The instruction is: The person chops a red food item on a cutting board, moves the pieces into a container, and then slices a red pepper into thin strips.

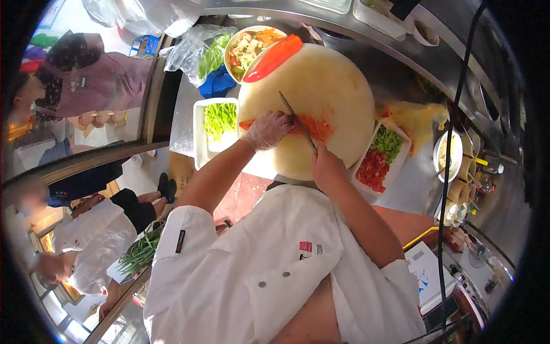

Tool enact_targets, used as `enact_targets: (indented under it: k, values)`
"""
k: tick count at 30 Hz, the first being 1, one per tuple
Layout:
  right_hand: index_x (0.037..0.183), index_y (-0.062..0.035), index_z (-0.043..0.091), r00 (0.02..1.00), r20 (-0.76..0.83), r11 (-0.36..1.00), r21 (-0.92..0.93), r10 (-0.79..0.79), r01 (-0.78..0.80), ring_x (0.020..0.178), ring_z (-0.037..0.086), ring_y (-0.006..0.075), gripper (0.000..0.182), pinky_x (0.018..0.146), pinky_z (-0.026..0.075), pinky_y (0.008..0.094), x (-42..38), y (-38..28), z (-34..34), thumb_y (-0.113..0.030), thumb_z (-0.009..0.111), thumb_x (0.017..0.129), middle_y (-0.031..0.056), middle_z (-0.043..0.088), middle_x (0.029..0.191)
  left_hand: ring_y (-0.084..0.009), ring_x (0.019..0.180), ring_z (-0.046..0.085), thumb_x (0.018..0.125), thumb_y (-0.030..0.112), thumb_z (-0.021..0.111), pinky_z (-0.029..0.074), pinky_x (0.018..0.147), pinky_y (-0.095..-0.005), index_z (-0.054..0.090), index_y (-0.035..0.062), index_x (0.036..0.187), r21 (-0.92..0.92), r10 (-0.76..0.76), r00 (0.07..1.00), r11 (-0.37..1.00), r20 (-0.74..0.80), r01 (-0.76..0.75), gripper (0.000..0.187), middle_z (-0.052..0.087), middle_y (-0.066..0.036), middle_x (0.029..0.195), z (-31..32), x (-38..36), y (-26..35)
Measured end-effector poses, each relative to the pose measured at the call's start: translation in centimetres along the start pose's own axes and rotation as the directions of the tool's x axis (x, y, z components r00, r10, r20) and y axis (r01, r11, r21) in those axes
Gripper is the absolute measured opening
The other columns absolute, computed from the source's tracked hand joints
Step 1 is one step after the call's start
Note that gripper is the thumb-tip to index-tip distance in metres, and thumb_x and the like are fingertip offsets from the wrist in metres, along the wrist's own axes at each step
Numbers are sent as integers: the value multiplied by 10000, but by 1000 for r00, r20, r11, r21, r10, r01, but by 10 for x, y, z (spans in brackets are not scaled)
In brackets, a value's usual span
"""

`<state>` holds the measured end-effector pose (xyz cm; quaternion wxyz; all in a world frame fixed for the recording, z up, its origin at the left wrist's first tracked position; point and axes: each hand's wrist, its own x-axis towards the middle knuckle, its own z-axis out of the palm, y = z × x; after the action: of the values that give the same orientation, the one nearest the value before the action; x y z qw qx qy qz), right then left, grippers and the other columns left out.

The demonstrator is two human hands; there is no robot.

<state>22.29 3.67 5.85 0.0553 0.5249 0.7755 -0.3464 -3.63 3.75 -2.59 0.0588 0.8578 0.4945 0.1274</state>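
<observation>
A thin dark knife [298, 122], seen nearly edge-on, crosses the round pale cutting board [338, 74]. My right hand [328, 168] is closed around its handle at the near side of the board. My left hand [268, 131], in a clear plastic glove, presses with bent fingers on a red pepper [246, 124] beside the blade. One end of the pepper sticks out left of the glove; the rest is hidden. Orange-red shreds [317, 127] lie right of the blade. Another long red pepper [274, 59] rests at the board's far left edge.
Left of the board stands a white tray [199, 135] of green strips, with a bowl [234, 43] of mixed vegetables behind. A tray [395, 166] of chopped green and red pieces stands right. A black cable [460, 92] hangs at right. People [97, 232] stand beyond the left frame.
</observation>
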Motion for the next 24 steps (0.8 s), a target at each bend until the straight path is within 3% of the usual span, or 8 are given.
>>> enact_targets:
  k: [4,7,10,12,16,19,22,24]
  values:
    - [1174,3,527,998,-35,998,-38,-60,58,909,704,483,271,822,550,588,7,7,15,-250,514,1075,276,716,949,-290,1058,644,855,200,694,530,920,-446,722,170,1154,-37,-43,999,998,4,43,302,679,-57,1169,-1,-4,5]
    - [1176,-1,533,999,49,1000,-4,-3,3,896,705,481,269,810,553,583,-7,-9,-9,-250,514,1075,273,718,945,-292,1060,647,854,199,696,532,916,-448,727,167,1141,-38,-24,999,999,-26,23,290,689,-66,1163,2,-5,2]
    - [1177,4,535,999,7,998,-50,-48,48,885,704,482,271,800,551,584,7,14,25,-246,511,1075,270,718,940,-295,1057,648,855,197,697,532,908,-444,735,158,1117,-33,7,996,999,-87,-10,267,692,-72,1145,12,-9,-2]
    - [1215,-3,530,998,40,998,-50,-43,45,966,714,457,298,861,554,573,5,1,8,-268,509,1079,257,723,1018,-279,1089,647,858,193,678,526,936,-427,732,138,1158,-54,-14,999,998,-44,11,310,690,-69,1182,8,-11,-2]
    - [1229,-7,525,980,179,996,-27,86,-83,1021,721,442,318,903,555,569,0,-12,-10,-285,517,1074,251,726,1062,-268,1112,647,855,183,669,514,955,-441,729,134,1174,-47,-34,997,998,-76,30,328,690,-63,1218,3,-15,4]
    - [1225,-10,524,992,115,997,-73,47,-39,1003,722,448,312,903,558,568,15,2,17,-284,514,1075,248,728,1056,-268,1121,645,852,193,677,508,961,-455,734,141,1162,14,-82,996,997,40,82,319,689,-60,1229,-2,-13,8]
    - [1242,-12,517,976,202,993,-97,82,-63,982,726,451,313,895,565,559,0,-20,-15,-276,505,1075,247,731,1056,-278,1096,648,816,168,717,515,895,-451,727,167,1166,-5,14,989,1000,-148,-15,350,691,-57,1191,1,-16,1]
    - [1188,-1,527,996,88,997,-73,26,-20,937,714,468,288,867,551,587,8,-3,11,-266,501,1077,266,725,982,-276,1130,641,811,181,720,511,909,-447,727,167,1174,26,-6,990,1000,-144,10,363,689,-56,1214,-1,-19,4]
